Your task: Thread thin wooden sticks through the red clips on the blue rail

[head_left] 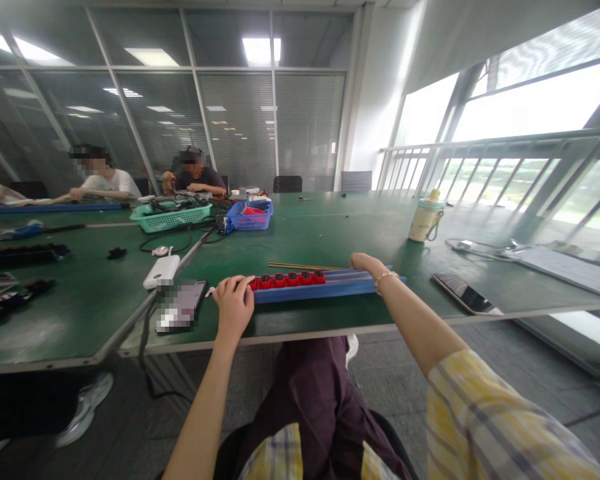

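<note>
A long blue rail (325,288) lies on the green table (320,233) near its front edge. Several red parts (289,279) sit in a row on the rail's left half. My left hand (234,303) rests on the rail's left end, its fingers curled against the first red part. My right hand (367,263) lies over the rail's right part, palm down and fingers bent over the far side, so what they grip is hidden. A thin wooden stick (305,267) lies just behind the rail.
A phone (181,305) and a white power bank (161,271) lie left of the rail, another phone (464,293) to the right. A beige bottle (425,219), green basket (171,217) and blue basket (250,217) stand further back. Two people sit at the far left.
</note>
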`<state>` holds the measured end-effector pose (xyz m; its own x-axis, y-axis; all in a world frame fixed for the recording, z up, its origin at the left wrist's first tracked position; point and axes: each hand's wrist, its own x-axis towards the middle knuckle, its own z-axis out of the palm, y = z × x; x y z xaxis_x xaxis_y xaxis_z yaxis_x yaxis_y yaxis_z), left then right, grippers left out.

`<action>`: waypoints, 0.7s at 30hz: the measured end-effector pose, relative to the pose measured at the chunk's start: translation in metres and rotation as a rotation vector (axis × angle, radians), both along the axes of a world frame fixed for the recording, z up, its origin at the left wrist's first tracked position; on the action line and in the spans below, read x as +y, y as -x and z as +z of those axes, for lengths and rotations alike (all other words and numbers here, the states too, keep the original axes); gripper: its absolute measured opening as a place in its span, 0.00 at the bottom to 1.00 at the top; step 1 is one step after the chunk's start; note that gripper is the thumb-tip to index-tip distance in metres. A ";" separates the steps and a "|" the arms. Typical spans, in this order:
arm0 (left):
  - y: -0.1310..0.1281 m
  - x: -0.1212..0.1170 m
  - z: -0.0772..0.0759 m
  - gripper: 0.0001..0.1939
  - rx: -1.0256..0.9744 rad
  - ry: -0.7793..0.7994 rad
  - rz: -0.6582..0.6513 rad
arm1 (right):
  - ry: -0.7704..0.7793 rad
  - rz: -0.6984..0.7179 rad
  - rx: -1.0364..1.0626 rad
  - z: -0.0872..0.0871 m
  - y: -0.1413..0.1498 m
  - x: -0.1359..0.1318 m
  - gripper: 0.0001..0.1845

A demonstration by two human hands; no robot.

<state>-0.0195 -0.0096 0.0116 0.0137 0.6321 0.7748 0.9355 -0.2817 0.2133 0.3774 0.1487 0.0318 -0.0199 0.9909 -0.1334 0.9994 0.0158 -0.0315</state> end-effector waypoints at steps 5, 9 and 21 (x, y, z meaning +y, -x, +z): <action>0.000 0.001 0.001 0.16 -0.011 0.003 0.000 | 0.010 0.000 -0.039 0.000 0.002 0.002 0.14; 0.000 0.001 0.001 0.16 -0.011 0.005 -0.001 | 0.024 0.015 -0.019 0.001 0.000 0.001 0.14; -0.001 0.000 0.001 0.16 -0.016 -0.001 0.005 | 0.062 0.031 0.028 0.005 -0.001 -0.007 0.12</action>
<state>-0.0186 -0.0095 0.0123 -0.0022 0.6315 0.7753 0.9333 -0.2771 0.2283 0.3787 0.1412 0.0371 -0.0550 0.9796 -0.1933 0.9972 0.0439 -0.0613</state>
